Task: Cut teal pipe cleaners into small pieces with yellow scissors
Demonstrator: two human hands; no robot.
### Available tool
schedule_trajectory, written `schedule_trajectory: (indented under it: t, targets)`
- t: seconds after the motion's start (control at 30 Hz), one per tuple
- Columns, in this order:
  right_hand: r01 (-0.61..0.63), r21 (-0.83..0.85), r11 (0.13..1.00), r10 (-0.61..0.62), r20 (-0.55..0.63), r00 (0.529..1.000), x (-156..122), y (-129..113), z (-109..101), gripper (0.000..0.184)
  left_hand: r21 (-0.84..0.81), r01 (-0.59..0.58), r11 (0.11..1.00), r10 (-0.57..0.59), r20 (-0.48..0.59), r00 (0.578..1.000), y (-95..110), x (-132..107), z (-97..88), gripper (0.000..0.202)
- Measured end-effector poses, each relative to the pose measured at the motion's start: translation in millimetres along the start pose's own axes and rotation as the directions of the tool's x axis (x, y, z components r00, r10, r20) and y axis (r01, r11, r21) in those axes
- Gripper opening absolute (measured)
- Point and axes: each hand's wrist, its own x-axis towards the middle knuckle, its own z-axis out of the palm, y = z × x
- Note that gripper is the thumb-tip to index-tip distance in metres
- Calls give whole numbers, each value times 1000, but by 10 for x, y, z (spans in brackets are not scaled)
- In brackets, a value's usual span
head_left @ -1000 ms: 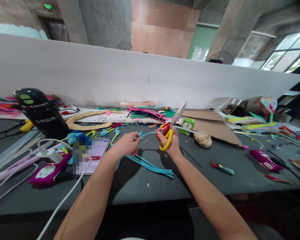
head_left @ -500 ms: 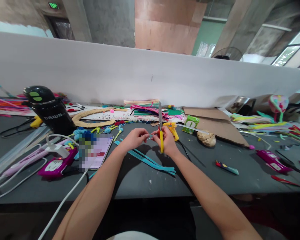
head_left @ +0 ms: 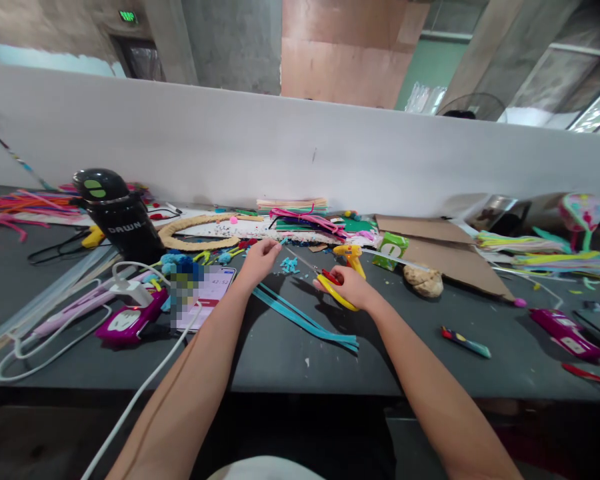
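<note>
One pair scissors (head_left: 330, 283), yellow-red handles, gripped by right hand (head_left: 353, 288), blades low over table (head_left: 280, 367). One heap teal snippets (head_left: 290, 265) between hands. Left hand (head_left: 257, 261) fingertips pinched, contents unclear. Teal strips (head_left: 305, 321), number unclear, lie nearer person. One yellow glue gun (head_left: 350, 257) behind right hand.

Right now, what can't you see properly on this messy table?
1. Head view: the phone screen, half under a pixelated patch.
2. Head view: whether the left hand pinches anything; its fingers curl over the spot, too small to tell.
3. Head view: the scissors in the right hand; blades thin and smeared, open or shut unclear.
4. Head view: pipe cleaners at far left, blurred and cut by the edge.
</note>
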Motion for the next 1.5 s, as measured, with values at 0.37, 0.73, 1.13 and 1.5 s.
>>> schedule_trajectory:
  t: [0.37,0.73,1.13,1.5]
  targets:
    - [-258,199,945,199,275,941,-45,-175,26,52,26,109,994,-109,9,994,27,-13,-26,25]
    - [-278,278,919,185,319,930,-77,-274,30,54,61,74,995,-79,90,993,49,-24,-14,25]
    - [-268,253,930,178,327,928,-79,-243,52,55,96,62,993,-74,127,989,27,-20,-14,24]
    - [-285,197,938,196,378,905,-116,-297,2,57,143,61,988,-88,189,978,120,-52,-69,24]
